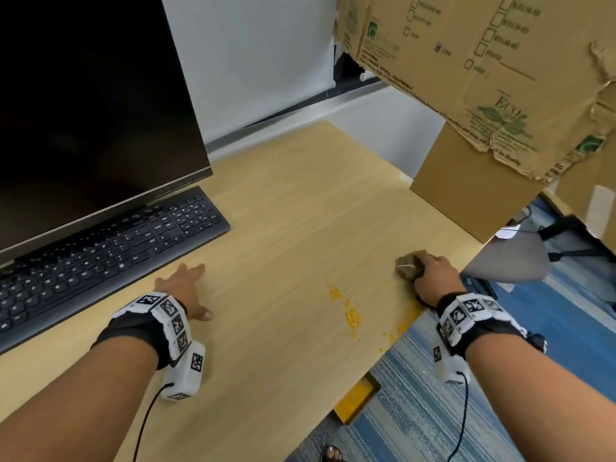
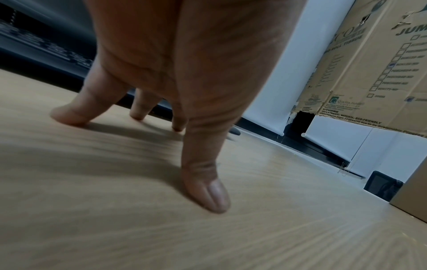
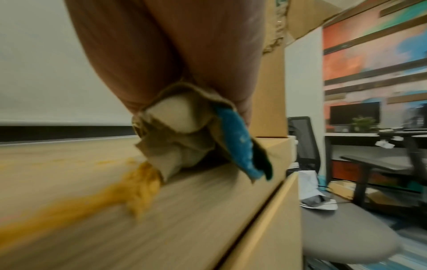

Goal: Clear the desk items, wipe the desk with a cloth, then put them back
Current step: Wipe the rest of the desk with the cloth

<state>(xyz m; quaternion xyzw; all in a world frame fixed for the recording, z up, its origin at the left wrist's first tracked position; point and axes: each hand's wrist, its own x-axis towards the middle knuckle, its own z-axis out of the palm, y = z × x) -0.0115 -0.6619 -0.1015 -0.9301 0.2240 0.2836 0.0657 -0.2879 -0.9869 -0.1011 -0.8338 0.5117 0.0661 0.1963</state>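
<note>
Right hand (image 1: 430,275) squeezes the bunched cloth (image 1: 410,263); left hand (image 1: 186,288) lies flat on the desk (image 1: 300,201). Yellow crumbs (image 1: 350,315) still need wiping.

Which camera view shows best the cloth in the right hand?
The right wrist view: the cloth fills the centre, bunched tan folds with a blue side, in the right hand, next to yellow crumbs. The head view shows only a small brownish wad under the fingers. The left wrist view does not show it.
</note>
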